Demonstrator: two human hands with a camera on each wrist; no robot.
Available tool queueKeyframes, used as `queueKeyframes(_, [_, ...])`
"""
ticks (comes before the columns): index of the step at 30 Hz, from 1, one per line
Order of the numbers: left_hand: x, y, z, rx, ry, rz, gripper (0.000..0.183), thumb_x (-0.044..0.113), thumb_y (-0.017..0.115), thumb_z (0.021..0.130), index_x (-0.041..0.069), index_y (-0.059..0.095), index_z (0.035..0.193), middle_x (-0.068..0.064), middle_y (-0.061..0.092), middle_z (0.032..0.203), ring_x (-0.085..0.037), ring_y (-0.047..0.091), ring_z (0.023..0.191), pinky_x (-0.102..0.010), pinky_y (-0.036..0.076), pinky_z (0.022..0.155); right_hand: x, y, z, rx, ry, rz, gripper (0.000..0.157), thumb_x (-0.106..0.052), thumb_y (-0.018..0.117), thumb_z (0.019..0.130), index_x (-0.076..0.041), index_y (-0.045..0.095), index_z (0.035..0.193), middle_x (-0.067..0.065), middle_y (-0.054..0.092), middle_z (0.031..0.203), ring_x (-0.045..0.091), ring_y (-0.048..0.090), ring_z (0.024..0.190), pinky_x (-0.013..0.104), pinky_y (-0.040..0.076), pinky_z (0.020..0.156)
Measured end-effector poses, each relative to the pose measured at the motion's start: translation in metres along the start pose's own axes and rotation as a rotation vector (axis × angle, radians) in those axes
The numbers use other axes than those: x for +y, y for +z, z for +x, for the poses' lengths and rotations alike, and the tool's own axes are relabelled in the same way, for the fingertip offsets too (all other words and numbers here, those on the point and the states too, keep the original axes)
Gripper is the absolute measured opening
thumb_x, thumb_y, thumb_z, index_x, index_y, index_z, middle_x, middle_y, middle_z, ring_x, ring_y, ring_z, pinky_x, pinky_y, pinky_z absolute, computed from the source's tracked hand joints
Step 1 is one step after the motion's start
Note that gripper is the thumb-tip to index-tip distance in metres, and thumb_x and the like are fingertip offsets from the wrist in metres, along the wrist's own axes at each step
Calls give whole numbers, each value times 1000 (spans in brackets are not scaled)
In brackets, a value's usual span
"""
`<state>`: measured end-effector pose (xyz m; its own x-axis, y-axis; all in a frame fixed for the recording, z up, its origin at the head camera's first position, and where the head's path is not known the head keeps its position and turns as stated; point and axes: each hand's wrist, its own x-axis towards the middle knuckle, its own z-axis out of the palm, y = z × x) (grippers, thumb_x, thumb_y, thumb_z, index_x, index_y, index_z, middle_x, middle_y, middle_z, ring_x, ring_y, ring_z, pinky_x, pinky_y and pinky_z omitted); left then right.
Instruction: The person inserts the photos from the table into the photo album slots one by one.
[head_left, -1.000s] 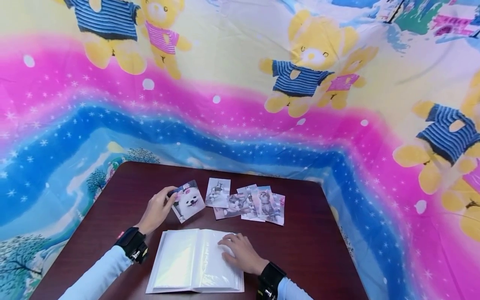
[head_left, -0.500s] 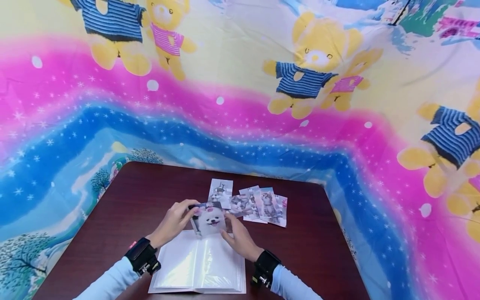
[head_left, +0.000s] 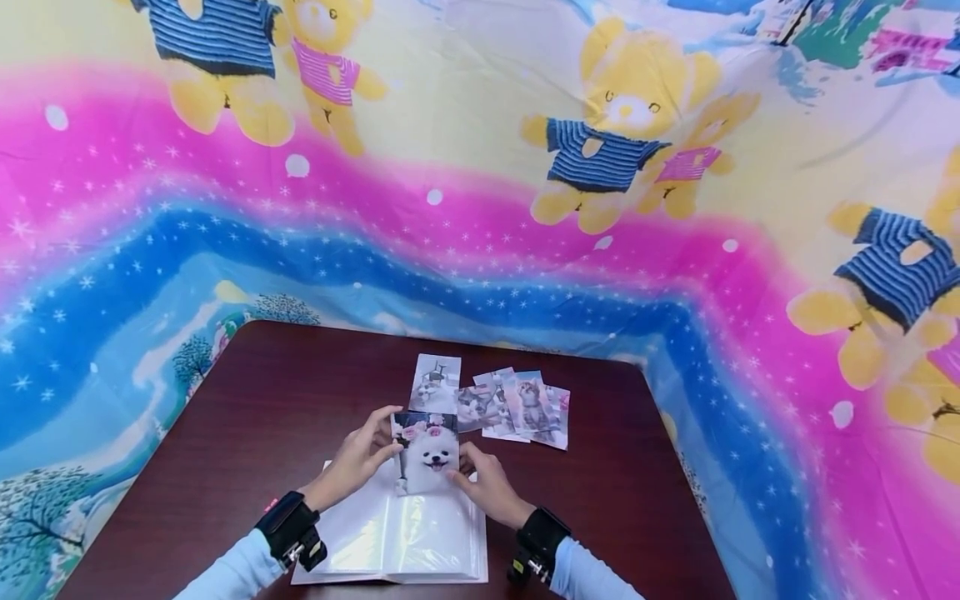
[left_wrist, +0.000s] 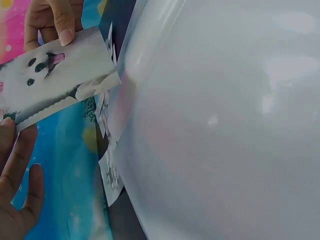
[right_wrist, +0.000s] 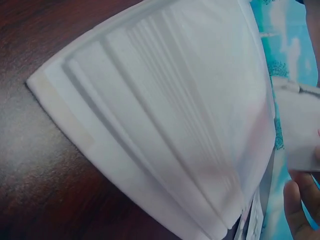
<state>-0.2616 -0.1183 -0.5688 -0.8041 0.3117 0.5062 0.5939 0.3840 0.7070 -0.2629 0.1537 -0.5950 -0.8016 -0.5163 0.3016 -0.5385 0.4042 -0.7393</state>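
A photo of a white dog [head_left: 431, 462] is held upright between both hands, over the far part of an open photo album [head_left: 438, 546] with clear-sleeved white pages. My left hand [head_left: 356, 462] pinches the photo's left edge near the top. At the opposite edge, lower down, my right hand [head_left: 491, 487] grips it with thumb in front. In the left wrist view, the left thumb and fingers hold one side of the dog photo [left_wrist: 60, 75], and the right hand [left_wrist: 55, 20] holds the other. The right wrist view shows the album's page edges [right_wrist: 150, 125] and only part of the photo [right_wrist: 300, 130].
Several loose animal photos lie behind the album, including a kitten print [head_left: 531, 404] overlapping others and a separate grey print [head_left: 435, 383]. The dark wooden table [head_left: 600, 500] ends at a hanging printed cloth [head_left: 480, 208] with bears.
The left hand has brought the dog photo rightward from beside the album to above it. The right hand has left the album page and taken hold of the photo's right edge.
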Motion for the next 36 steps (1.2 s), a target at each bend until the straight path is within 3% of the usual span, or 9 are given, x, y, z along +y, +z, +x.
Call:
queueKeyframes(6, [3,0,-1,-4,6,21,68,-8,74,82,2,44,142,0,57,89,-10,64,75,-28,56,66,-9,-5,11,38,33,47,24,-8,66,95,-5,56,116,5,69,93,12,66,81,26,55,73])
queueKeyframes(12, [5,3,-4,-46,-64,48,73,-2,73,86,7,38,148,2,57,93,-11,63,80,-29,56,70,-13,-11,23,76,27,70,11,-2,62,96,2,59,106,13,68,91,29,67,79,28,56,69])
queueKeyframes(17, [3,9,-7,74,-28,122,76,-2,78,82,1,38,146,-8,59,100,-22,63,87,-38,56,73,-12,-20,31,81,68,113,5,-1,59,98,1,55,97,15,66,88,35,66,75,32,56,65])
queueKeyframes(21, [-1,18,-14,125,59,257,52,-2,82,77,-1,57,122,-8,57,98,-22,58,87,-38,51,72,-8,-28,39,125,101,134,10,-6,56,100,0,49,96,13,63,88,39,65,76,33,57,66])
queueKeyframes(24, [-1,27,-22,42,135,342,33,5,82,77,6,65,105,-1,57,96,-16,55,86,-35,47,71,-3,-30,45,160,93,127,9,-5,55,101,2,49,102,15,63,90,42,63,77,35,57,66])
queueKeyframes(26, [-1,34,-27,-48,183,369,29,10,82,78,10,67,103,-1,60,99,-17,56,91,-37,48,75,0,-30,49,176,83,116,14,-2,55,100,3,49,112,16,63,90,41,64,75,37,57,66])
queueKeyframes(32, [0,48,-35,-292,263,469,44,28,80,82,8,65,118,-22,59,128,-38,53,122,-53,45,96,6,-26,60,197,95,124,52,-1,56,100,-4,32,146,16,64,84,25,64,71,41,58,67])
queueKeyframes(36, [1,51,-39,-379,259,547,46,33,76,85,8,66,122,-28,54,135,-43,49,127,-56,41,102,11,-23,63,186,104,148,65,3,54,100,-9,21,155,24,61,80,32,63,72,35,58,67])
